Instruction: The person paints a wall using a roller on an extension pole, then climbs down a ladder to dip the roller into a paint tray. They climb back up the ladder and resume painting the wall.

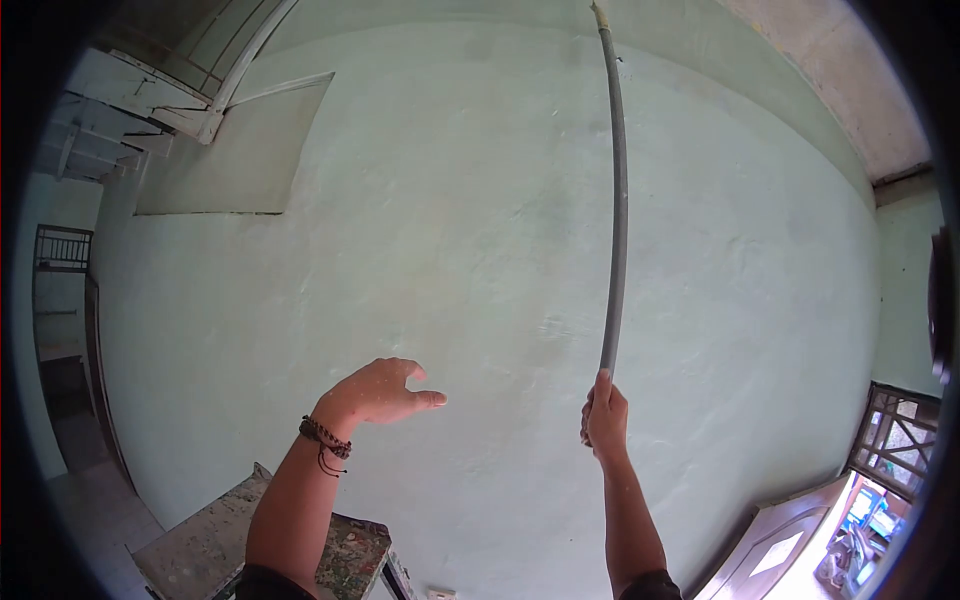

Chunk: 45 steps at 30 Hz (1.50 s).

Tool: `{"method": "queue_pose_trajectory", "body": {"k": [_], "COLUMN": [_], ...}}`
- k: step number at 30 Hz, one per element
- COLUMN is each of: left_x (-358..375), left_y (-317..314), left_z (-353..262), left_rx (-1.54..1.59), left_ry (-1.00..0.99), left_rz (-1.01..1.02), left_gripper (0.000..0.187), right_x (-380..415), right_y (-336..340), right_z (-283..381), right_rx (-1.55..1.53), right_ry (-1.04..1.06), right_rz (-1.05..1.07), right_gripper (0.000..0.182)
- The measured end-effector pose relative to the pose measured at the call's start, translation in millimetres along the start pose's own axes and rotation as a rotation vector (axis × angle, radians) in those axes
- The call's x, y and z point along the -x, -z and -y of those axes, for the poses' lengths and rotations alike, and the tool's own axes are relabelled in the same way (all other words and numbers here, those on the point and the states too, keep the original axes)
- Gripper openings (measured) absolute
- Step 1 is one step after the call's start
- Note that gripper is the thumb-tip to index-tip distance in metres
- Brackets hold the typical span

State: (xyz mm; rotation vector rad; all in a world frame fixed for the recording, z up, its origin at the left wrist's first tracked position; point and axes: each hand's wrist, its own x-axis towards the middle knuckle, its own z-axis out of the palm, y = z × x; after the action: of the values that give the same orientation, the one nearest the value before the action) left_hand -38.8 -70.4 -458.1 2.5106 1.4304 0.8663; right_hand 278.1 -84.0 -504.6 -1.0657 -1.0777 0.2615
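Your dark sleeves (650, 586) are closest, at the bottom edge, with both bare forearms reaching up out of them. Your right grip (606, 415) is clenched around the lower part of a long grey pole (619, 200), the thumb laid up along it. The pole rises nearly upright above that hand, looking slightly bowed in this wide view, and has a yellowish tip (601, 16) at the top edge. You have it in front of a pale green wall (450, 250); whether it touches the wall, I cannot tell. Your left grip (385, 390) is released and holds nothing, well apart from the pole, with the thumb spread from the bent fingers and pale specks on the skin. A dark braided bracelet (325, 437) circles that wrist, loose cords dangling. Below your left forearm, and partly hidden by it, is a paint-spattered worktop (205, 535). Farther off, at your lower right, a pale door (775, 540) bears a white sheet (777, 553), and a window grille (897, 440) sits above the bright opening beside it.
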Motion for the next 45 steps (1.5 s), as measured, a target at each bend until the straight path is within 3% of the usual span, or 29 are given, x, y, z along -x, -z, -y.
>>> {"method": "queue_pose_trajectory", "body": {"k": [6, 10, 15, 18, 23, 26, 32, 34, 37, 38, 40, 42, 45], "left_x": [-2.9, -3.7, -0.5, -0.5, 0.0, 0.7, 0.1, 0.9, -0.3, -0.4, 0.0, 0.2, -1.7], "left_y": [-2.5, -3.5, 1.1, -2.3, -3.9, -1.6, -1.3, -0.7, -2.6, -0.7, -0.2, 0.3, 0.8], "left_z": [5.2, 4.9, -3.3, -5.6, -11.6, -8.2, -9.8, -13.5, -11.1, -10.0, -7.1, -4.6, -5.3], "left_rx": [0.004, 0.002, 0.014, 0.011, -0.02, -0.024, -0.003, 0.001, -0.017, -0.021, -0.006, -0.001, -0.003], "left_ry": [-0.002, 0.009, 0.051, 0.048, 0.052, 0.052, 0.076, 0.08, 0.054, 0.055, 0.079, 0.085, 0.091], "left_rz": [0.002, 0.002, 0.053, 0.068, 0.096, 0.058, 0.048, 0.06, 0.053, 0.053, 0.046, 0.05, 0.057], "left_gripper": [0.07, 0.07, 0.072, 0.071, 0.071, 0.071, 0.069, 0.069, 0.069, 0.069, 0.069, 0.069, 0.069], "right_x": [12.6, 46.3, 151.6, 145.5, 56.9, 60.9, 204.8, 248.4, 268.5, 248.8, 194.3, 141.8, 117.4], "right_y": [-1.8, 8.5, 19.2, 18.7, 3.7, 0.2, 23.3, 25.8, 19.6, 15.0, 11.2, 10.6, 11.1], "right_z": [-17.6, -109.1, -179.0, -172.6, -111.3, -151.5, -243.8, -286.5, -268.2, -261.7, -224.0, -178.0, -173.5], "right_rx": [0.041, 0.095, 0.151, 0.184, 0.08, 0.236, 0.277, 0.3, 0.326, 0.305, 0.364, 0.262, 0.232], "right_ry": [-0.059, 0.02, -0.126, -0.049, -0.052, 0.125, -0.109, -0.051, -0.198, -0.107, 0.018, 0.004, 0.024], "right_rz": [-0.014, -0.059, -0.074, -0.08, -0.05, -0.108, -0.067, -0.075, -0.01, -0.048, -0.093, -0.086, -0.099], "right_gripper": [0.049, 0.045, 0.037, 0.036, 0.043, 0.045, 0.03, 0.031, 0.043, 0.032, 0.032, 0.035, 0.035]}}
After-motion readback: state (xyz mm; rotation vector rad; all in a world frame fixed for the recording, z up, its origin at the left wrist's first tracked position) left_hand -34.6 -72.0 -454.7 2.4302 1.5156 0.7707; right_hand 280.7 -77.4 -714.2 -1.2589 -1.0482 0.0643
